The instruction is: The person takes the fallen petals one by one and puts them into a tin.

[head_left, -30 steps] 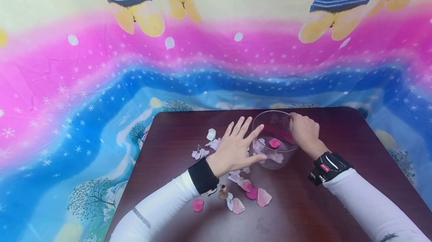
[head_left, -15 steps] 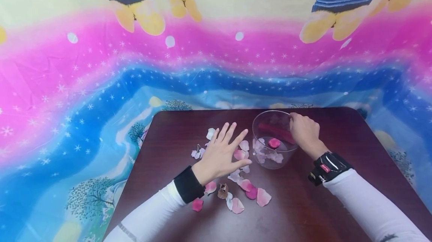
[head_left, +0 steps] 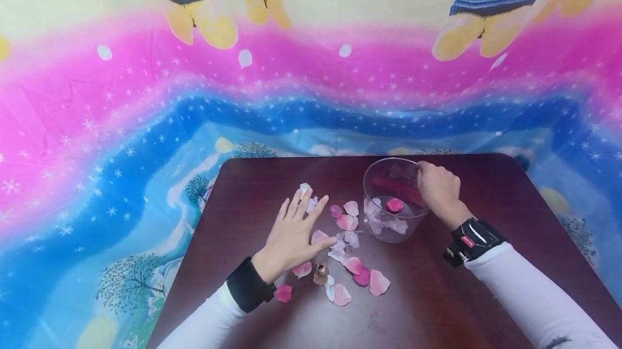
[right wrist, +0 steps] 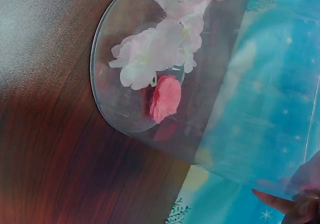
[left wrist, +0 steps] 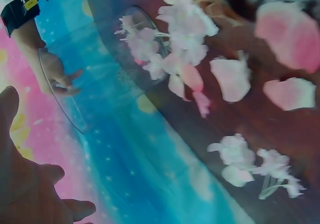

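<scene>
Red tag on wristband [head_left: 468, 241] by right hand [head_left: 439, 189] unreadable.

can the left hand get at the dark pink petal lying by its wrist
Probably yes. The left hand lies flat and open on the table, holding nothing, and the dark pink petal sits uncovered just beside its wrist, with nothing between them.

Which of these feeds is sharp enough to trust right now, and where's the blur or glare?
Head view: evenly lit and sharp, bowl and petals clear, table edges bowed by the wide lens. Left wrist view: soft, petals smeared, left hand a dark blur in the corner. Right wrist view: petals in the bowl sharp, pale sheen on the table.
</scene>
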`<state>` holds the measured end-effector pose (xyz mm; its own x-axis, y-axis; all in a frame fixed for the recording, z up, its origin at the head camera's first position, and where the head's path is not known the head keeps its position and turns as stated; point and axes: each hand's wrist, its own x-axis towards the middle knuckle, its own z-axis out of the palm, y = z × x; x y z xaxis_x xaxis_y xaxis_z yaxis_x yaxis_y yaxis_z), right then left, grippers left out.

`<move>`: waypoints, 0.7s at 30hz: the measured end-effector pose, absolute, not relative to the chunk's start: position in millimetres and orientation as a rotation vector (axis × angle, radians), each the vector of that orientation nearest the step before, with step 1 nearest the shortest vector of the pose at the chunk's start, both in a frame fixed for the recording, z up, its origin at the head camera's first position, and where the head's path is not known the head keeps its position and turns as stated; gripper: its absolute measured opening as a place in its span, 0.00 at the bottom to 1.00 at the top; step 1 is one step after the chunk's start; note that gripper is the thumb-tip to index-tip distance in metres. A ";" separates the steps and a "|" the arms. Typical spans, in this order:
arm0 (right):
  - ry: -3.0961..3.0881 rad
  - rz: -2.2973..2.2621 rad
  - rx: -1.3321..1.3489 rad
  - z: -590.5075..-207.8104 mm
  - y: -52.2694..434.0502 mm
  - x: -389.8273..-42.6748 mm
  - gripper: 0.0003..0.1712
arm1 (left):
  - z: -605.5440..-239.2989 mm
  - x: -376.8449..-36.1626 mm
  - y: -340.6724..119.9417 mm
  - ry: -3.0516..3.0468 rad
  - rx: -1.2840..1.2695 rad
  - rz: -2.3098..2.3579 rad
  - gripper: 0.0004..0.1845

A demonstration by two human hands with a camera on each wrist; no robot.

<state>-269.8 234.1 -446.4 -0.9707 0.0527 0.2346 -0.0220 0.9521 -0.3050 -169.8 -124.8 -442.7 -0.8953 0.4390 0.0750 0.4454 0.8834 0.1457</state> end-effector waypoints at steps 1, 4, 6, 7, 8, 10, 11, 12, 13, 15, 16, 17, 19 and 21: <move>-2.865 0.452 -0.023 -446.5 234.1 -270.1 0.19 | -445.1 -168.1 -128.2 -3.018 -0.692 -0.263 0.48; -2.872 0.450 -0.025 -446.5 233.7 -270.5 0.19 | -452.3 -162.7 -138.1 -3.042 -0.650 -0.291 0.48; -2.876 0.446 -0.029 -446.3 234.0 -270.6 0.20 | -456.5 -159.2 -143.9 -3.055 -0.621 -0.300 0.48; -2.877 0.444 -0.033 -446.1 234.1 -270.7 0.20 | -458.3 -157.6 -146.7 -3.058 -0.606 -0.312 0.48; -2.877 0.442 -0.036 -445.7 234.0 -270.8 0.20 | -460.0 -156.1 -149.3 -3.058 -0.597 -0.313 0.48; -2.876 0.442 -0.040 -445.0 233.8 -271.0 0.20 | -463.4 -153.2 -154.2 -3.064 -0.580 -0.317 0.47; -2.877 0.441 -0.043 -445.0 233.9 -271.2 0.20 | -465.3 -151.8 -156.3 -3.063 -0.576 -0.320 0.47; -2.878 0.443 -0.044 -445.1 234.0 -271.4 0.20 | -467.4 -150.4 -158.4 -3.056 -0.577 -0.320 0.47; -2.878 0.444 -0.046 -445.0 233.9 -271.3 0.20 | -469.1 -148.7 -160.4 -3.053 -0.579 -0.313 0.47; -2.879 0.445 -0.044 -445.0 233.5 -271.2 0.20 | -472.7 -144.9 -164.0 -3.053 -0.587 -0.298 0.47; -2.879 0.444 -0.044 -445.2 233.7 -271.3 0.19 | -474.3 -142.7 -165.8 -3.055 -0.591 -0.283 0.48; -2.879 0.445 -0.042 -445.3 233.6 -271.3 0.19 | -476.7 -140.3 -167.5 -3.052 -0.600 -0.268 0.48; -2.875 0.446 -0.039 -445.5 233.4 -271.2 0.19 | -480.6 -135.0 -170.5 -3.051 -0.627 -0.252 0.48; -2.873 0.448 -0.036 -446.0 233.2 -271.4 0.18 | -485.6 -129.2 -173.5 -3.048 -0.684 -0.252 0.48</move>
